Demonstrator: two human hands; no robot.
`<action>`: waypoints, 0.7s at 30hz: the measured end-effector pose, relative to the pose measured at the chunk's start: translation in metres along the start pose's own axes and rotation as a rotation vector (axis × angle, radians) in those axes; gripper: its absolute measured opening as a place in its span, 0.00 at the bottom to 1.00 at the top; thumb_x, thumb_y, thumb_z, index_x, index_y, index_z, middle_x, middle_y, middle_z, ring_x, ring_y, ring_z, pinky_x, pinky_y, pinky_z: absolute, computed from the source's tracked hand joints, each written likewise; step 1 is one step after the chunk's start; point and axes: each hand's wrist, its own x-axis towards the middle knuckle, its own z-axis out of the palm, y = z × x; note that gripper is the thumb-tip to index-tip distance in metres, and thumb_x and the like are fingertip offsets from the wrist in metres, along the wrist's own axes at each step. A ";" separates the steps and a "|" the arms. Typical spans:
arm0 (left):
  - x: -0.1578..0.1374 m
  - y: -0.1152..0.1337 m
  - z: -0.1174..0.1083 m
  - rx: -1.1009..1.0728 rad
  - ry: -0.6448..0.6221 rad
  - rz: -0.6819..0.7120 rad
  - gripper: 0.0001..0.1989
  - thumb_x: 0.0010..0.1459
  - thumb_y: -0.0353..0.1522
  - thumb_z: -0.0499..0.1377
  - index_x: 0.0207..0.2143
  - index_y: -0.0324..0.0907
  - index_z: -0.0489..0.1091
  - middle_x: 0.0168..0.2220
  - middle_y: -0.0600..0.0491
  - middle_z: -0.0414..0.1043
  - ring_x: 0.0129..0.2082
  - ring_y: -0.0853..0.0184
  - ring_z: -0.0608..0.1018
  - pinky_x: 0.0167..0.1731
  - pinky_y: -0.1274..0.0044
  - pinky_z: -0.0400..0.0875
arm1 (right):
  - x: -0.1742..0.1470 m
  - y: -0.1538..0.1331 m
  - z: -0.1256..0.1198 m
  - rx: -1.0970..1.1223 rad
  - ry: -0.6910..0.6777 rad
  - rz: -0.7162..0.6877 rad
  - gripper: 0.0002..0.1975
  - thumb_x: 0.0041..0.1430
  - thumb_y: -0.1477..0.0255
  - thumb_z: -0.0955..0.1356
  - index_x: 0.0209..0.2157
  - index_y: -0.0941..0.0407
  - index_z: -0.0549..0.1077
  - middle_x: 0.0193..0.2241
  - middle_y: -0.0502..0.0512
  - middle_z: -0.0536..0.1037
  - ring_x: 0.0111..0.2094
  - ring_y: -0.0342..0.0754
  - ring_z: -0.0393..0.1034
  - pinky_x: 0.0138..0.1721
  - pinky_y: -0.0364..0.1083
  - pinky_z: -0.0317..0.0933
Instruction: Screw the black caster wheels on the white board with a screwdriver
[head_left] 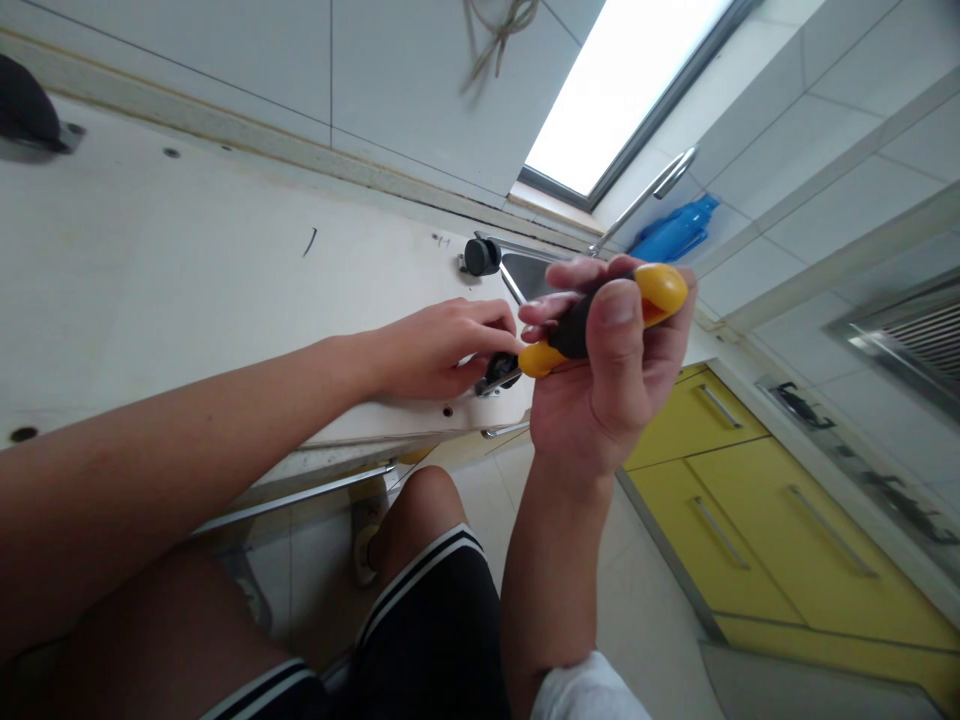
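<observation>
A white board (225, 290) lies flat on the counter. At its right end my left hand (450, 348) has its fingers curled round a black caster wheel (501, 370), close to the board's near edge. My right hand (611, 380) is wrapped round the thick black and yellow handle of a screwdriver (576, 325), raised over that end. The tool's tip points toward the caster, but I cannot tell whether it meets a screw. Another caster (481, 257) stands upright on the board's far right corner. A third dark caster (30, 108) sits at the far left.
Behind the board's right end are a metal sink (529, 275) and a tap (645, 195), with a blue plastic jug (677, 228) beside them. Yellow cabinets (742, 480) and a stove (862, 465) stand to the right. A tied cord (501, 35) hangs on the tiled wall.
</observation>
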 end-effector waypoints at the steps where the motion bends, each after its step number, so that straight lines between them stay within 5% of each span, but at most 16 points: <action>1: 0.000 0.000 0.000 0.012 -0.012 -0.009 0.24 0.63 0.19 0.59 0.56 0.45 0.82 0.56 0.43 0.82 0.55 0.55 0.83 0.57 0.65 0.79 | 0.001 0.001 0.001 0.024 0.007 -0.023 0.11 0.70 0.65 0.77 0.44 0.51 0.73 0.35 0.45 0.81 0.25 0.37 0.74 0.25 0.38 0.67; 6: 0.000 0.001 -0.002 0.044 -0.048 -0.054 0.24 0.64 0.20 0.58 0.56 0.46 0.83 0.57 0.45 0.81 0.54 0.57 0.83 0.57 0.68 0.77 | 0.007 -0.002 -0.002 0.118 -0.042 -0.013 0.13 0.72 0.59 0.76 0.41 0.51 0.73 0.23 0.40 0.68 0.17 0.35 0.54 0.16 0.37 0.45; 10: 0.000 0.001 -0.002 0.048 -0.045 -0.048 0.24 0.63 0.20 0.58 0.55 0.47 0.83 0.56 0.45 0.80 0.54 0.57 0.82 0.57 0.68 0.77 | 0.004 -0.012 -0.007 0.058 -0.172 0.067 0.26 0.80 0.48 0.65 0.45 0.55 0.82 0.24 0.47 0.69 0.21 0.38 0.61 0.22 0.40 0.56; 13: 0.000 0.000 -0.002 0.046 -0.051 -0.048 0.22 0.65 0.21 0.58 0.54 0.46 0.84 0.56 0.44 0.80 0.54 0.56 0.82 0.58 0.66 0.76 | 0.002 -0.013 -0.010 0.046 -0.210 0.002 0.25 0.81 0.50 0.63 0.45 0.53 0.84 0.25 0.48 0.69 0.22 0.39 0.62 0.23 0.40 0.57; 17: 0.000 0.002 -0.001 0.033 -0.043 -0.064 0.22 0.67 0.22 0.57 0.56 0.46 0.83 0.56 0.44 0.81 0.54 0.56 0.82 0.58 0.66 0.76 | 0.006 -0.006 -0.012 0.077 -0.124 0.001 0.23 0.80 0.52 0.64 0.43 0.50 0.84 0.26 0.47 0.70 0.21 0.38 0.62 0.21 0.38 0.55; 21: 0.000 0.003 -0.002 0.035 -0.038 -0.064 0.23 0.69 0.22 0.56 0.58 0.44 0.83 0.56 0.43 0.81 0.53 0.56 0.82 0.57 0.66 0.76 | 0.006 -0.002 -0.010 -0.009 0.067 -0.002 0.22 0.75 0.48 0.69 0.39 0.50 0.84 0.37 0.49 0.78 0.24 0.36 0.71 0.24 0.39 0.65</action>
